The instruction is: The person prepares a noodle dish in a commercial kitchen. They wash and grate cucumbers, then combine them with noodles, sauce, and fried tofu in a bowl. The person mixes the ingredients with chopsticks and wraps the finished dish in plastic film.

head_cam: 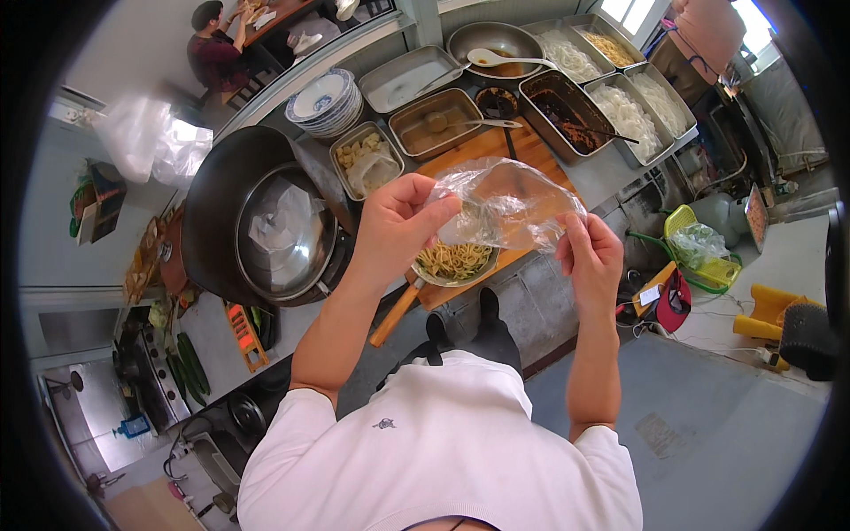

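Observation:
Between my two hands a clear plastic bag is stretched out. My left hand pinches its left side between thumb and fingers, and my right hand grips its right edge. Below the bag, partly covered by it, a pan of noodles with green shreds stands on the wooden cutting board; its wooden handle points down and left.
A large dark pot with a metal lid stands at the left. Beyond the board are a sauce tray, noodle trays, a broth tray, a wok and stacked plates. A person sits beyond the window ledge.

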The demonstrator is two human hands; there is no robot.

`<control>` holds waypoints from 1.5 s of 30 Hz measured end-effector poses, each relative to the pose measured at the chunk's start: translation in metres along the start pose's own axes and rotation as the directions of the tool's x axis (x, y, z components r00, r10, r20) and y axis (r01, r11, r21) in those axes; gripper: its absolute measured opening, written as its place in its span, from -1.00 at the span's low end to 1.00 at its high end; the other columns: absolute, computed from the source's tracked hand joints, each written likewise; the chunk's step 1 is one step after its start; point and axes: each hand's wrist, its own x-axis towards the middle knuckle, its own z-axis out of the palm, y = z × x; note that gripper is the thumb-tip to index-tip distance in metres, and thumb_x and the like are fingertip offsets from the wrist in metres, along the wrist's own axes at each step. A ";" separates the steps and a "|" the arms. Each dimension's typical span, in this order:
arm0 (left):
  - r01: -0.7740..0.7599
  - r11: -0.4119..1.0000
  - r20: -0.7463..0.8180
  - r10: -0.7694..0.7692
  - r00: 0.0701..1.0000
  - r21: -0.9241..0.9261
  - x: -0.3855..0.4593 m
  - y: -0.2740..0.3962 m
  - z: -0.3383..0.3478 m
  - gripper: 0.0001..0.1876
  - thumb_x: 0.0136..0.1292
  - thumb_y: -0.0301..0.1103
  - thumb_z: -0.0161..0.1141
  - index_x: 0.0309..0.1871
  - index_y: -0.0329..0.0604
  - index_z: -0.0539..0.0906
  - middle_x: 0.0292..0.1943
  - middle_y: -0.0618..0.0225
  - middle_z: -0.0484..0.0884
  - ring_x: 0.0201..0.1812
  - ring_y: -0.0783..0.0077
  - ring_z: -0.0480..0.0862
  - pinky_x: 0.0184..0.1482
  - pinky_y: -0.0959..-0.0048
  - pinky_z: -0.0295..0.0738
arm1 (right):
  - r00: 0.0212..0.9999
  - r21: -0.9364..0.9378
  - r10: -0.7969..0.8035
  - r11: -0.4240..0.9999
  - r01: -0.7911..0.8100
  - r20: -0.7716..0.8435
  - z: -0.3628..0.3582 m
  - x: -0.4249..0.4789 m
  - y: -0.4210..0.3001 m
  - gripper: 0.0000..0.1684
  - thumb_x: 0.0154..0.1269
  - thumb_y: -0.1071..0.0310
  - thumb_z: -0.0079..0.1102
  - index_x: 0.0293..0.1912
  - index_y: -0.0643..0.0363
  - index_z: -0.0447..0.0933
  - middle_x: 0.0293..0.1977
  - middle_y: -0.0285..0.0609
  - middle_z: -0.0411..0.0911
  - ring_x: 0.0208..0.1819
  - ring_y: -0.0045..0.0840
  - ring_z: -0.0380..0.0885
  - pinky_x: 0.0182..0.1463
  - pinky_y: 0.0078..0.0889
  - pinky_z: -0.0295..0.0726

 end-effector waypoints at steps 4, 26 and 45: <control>-0.158 0.985 -0.029 0.156 0.987 -0.066 -0.019 0.038 0.011 -0.92 0.42 -0.42 0.25 -0.12 -0.21 0.65 -0.37 0.37 0.70 -0.53 0.75 0.53 -0.53 0.72 0.35 | 0.991 -0.046 -0.113 0.993 0.110 -0.068 -0.007 -0.006 -0.024 -0.73 0.54 0.27 0.11 -0.19 0.26 0.63 -0.55 -0.29 0.53 -0.60 -0.72 0.39 -0.54 -0.66 0.34; -0.050 0.998 0.086 0.046 0.995 0.042 0.006 0.000 0.017 -0.76 0.53 -0.26 0.13 -0.03 -0.27 0.64 -0.41 0.33 0.69 -0.52 0.54 0.63 -0.51 0.60 0.50 | 0.996 0.111 -0.093 0.989 0.093 -0.007 -0.020 -0.010 -0.004 -0.73 0.58 0.28 0.08 -0.08 0.32 0.60 -0.45 -0.29 0.60 -0.50 -0.73 0.48 -0.39 -0.67 0.45; -0.175 0.667 0.226 0.011 0.974 0.725 0.135 -0.105 -0.054 -0.78 0.17 -0.49 0.18 -0.11 -0.31 0.63 -0.29 0.23 0.68 -0.12 0.32 0.67 -0.03 0.36 0.53 | 0.795 -0.400 -0.596 0.705 0.585 0.112 0.004 0.091 0.139 -0.86 0.38 0.51 0.15 -0.09 0.30 0.57 -0.14 0.06 0.65 -0.12 -0.21 0.65 -0.02 -0.32 0.60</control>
